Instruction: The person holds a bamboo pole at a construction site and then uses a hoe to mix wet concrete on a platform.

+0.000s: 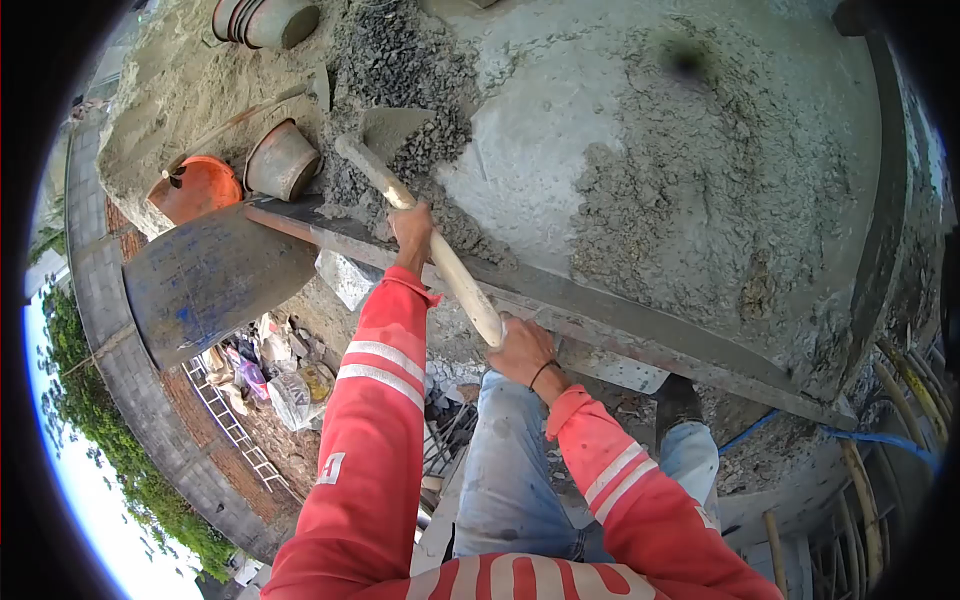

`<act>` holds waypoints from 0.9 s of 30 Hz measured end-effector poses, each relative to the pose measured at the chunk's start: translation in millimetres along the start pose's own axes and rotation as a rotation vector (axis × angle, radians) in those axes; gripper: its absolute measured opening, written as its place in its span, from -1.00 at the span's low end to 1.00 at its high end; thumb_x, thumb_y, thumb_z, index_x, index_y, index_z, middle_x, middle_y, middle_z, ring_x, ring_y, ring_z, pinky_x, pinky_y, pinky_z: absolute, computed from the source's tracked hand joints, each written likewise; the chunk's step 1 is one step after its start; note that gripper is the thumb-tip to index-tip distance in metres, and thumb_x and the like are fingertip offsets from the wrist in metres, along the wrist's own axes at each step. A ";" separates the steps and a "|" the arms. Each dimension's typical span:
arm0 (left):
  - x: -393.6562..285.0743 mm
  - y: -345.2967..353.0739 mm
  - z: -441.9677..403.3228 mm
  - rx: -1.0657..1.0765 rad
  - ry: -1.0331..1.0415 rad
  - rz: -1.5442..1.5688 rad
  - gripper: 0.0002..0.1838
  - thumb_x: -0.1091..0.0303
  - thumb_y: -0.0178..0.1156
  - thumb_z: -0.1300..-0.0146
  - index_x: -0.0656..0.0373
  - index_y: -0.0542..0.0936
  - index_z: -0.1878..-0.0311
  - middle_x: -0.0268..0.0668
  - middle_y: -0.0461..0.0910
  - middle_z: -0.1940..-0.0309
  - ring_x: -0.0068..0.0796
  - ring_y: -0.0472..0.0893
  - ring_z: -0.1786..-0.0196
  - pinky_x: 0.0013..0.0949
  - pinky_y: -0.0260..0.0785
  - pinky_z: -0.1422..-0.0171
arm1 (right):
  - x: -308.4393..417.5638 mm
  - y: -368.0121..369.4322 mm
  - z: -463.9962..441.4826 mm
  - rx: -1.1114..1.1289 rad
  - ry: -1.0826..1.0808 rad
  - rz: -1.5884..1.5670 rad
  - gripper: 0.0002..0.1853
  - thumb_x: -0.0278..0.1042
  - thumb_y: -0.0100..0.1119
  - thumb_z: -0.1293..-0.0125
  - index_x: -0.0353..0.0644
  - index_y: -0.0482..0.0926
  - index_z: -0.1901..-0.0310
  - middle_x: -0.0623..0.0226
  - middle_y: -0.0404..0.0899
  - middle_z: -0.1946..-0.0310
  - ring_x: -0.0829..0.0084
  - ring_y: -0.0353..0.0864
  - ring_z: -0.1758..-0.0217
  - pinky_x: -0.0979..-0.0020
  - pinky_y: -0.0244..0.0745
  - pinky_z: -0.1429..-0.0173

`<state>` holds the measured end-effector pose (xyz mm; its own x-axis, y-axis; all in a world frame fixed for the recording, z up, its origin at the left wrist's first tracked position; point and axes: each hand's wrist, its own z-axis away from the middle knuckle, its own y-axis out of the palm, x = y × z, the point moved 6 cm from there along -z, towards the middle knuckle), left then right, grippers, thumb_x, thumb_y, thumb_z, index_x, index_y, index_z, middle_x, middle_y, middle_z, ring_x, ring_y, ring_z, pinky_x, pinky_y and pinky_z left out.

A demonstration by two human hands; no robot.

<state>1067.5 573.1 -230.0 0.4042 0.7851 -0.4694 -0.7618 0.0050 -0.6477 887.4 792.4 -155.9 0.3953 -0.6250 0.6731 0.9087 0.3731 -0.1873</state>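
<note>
Both my hands grip the pale wooden handle of a hoe (455,270), which slants across the edge of a mixing trough (590,305). My left hand (410,235) is wrapped round the handle about midway. Near the handle's lower end, my right hand (524,350) is closed on it. The grey hoe blade (392,130) lies at the far end, against dark wet gravelly mix (400,55). To its right, smooth grey slurry (545,150) and rougher wet mortar (700,200) spread over the trough.
Beyond the trough's left side are a sand pile (165,90), stacked buckets (268,22), a grey bucket (283,165), an orange bucket (205,190) and another long-handled tool (245,118). A curved, blue-stained sheet (215,285) juts out left. Below are a ladder (235,425) and rubbish sacks (298,395).
</note>
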 end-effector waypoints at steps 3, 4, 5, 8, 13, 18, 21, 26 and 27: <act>55.8 77.4 30.2 -0.009 0.069 -0.363 -0.49 0.36 0.27 0.01 0.53 0.43 0.03 0.10 0.62 0.18 -0.01 0.68 0.20 -0.11 0.55 0.08 | -60.9 -1.2 45.1 -0.034 0.028 -0.051 -0.51 -0.09 0.39 0.03 -0.33 0.61 0.16 -0.14 0.65 0.25 -0.08 0.65 0.08 0.07 0.54 -0.05; 66.6 114.2 60.3 0.123 0.005 -0.408 -0.50 0.34 0.27 0.02 0.50 0.47 0.05 0.13 0.63 0.17 -0.04 0.69 0.16 -0.13 0.55 0.04 | -89.7 -14.9 59.6 -0.038 0.119 -0.099 -0.48 -0.10 0.41 0.04 -0.34 0.61 0.13 -0.11 0.66 0.26 -0.05 0.66 0.10 0.11 0.54 -0.02; 77.0 145.6 87.9 0.149 0.019 -0.410 -0.50 0.34 0.27 0.02 0.50 0.47 0.05 0.13 0.63 0.17 -0.04 0.69 0.16 -0.13 0.55 0.04 | -119.6 -28.7 78.4 -0.038 0.224 -0.162 -0.46 -0.11 0.43 0.06 -0.34 0.61 0.10 -0.08 0.66 0.27 -0.01 0.67 0.11 0.15 0.55 0.01; 94.1 229.1 160.1 0.180 0.025 -0.295 -0.54 0.31 0.28 0.03 0.50 0.53 0.11 0.10 0.65 0.22 -0.09 0.71 0.17 -0.16 0.55 0.04 | -165.3 -129.4 131.0 0.013 0.338 -0.239 -0.49 -0.11 0.41 0.00 -0.47 0.59 0.19 -0.13 0.65 0.29 0.03 0.68 0.10 0.13 0.54 0.01; 97.5 273.0 269.0 0.175 0.047 -0.282 -0.58 0.32 0.24 0.00 0.56 0.57 0.18 0.06 0.65 0.32 -0.19 0.69 0.33 -0.15 0.54 0.22 | -221.9 -194.8 223.6 -0.012 0.199 -0.203 -0.57 -0.22 0.37 0.01 -0.38 0.61 0.16 -0.10 0.64 0.38 -0.04 0.67 0.21 0.13 0.55 0.09; 132.6 306.3 423.5 0.337 -0.097 0.043 -0.77 0.47 0.15 -0.10 0.47 0.45 0.24 -0.19 0.49 0.53 -0.36 0.52 0.60 -0.25 0.39 0.56 | -294.2 -193.5 353.0 -0.209 0.272 -0.001 -0.54 -0.24 0.37 0.09 -0.18 0.62 0.08 -0.03 0.66 0.31 -0.12 0.64 0.22 0.08 0.56 0.08; 154.3 333.4 486.0 0.470 -0.100 0.094 -0.81 0.50 0.15 -0.13 0.38 0.42 0.22 -0.26 0.44 0.57 -0.41 0.47 0.64 -0.31 0.34 0.61 | -324.6 -173.0 407.6 -0.418 0.382 -0.002 -0.55 -0.25 0.36 0.09 -0.17 0.60 0.09 0.00 0.66 0.38 -0.14 0.64 0.28 0.04 0.57 0.13; 150.0 313.2 573.1 0.698 -0.096 0.227 -0.81 0.51 0.19 -0.14 0.29 0.41 0.22 -0.32 0.44 0.62 -0.53 0.43 0.68 -0.39 0.30 0.62 | -332.5 -106.7 457.8 -0.576 0.605 0.006 -0.61 -0.25 0.34 0.07 -0.11 0.60 0.13 -0.02 0.65 0.45 -0.10 0.66 0.36 0.00 0.57 0.18; 156.3 305.8 585.3 0.736 -0.063 0.197 -0.82 0.51 0.20 -0.13 0.28 0.42 0.23 -0.32 0.44 0.63 -0.52 0.45 0.67 -0.38 0.30 0.61 | -331.1 -88.0 468.3 -0.619 0.624 -0.027 -0.62 -0.25 0.34 0.07 -0.09 0.60 0.14 -0.03 0.65 0.47 -0.09 0.66 0.37 0.00 0.57 0.19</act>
<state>601.4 1059.8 -150.2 0.2132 0.8479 -0.4853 -0.9666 0.2553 0.0214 613.8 1287.6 -27.3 0.2092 -0.9565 0.2031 0.7566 0.0267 -0.6533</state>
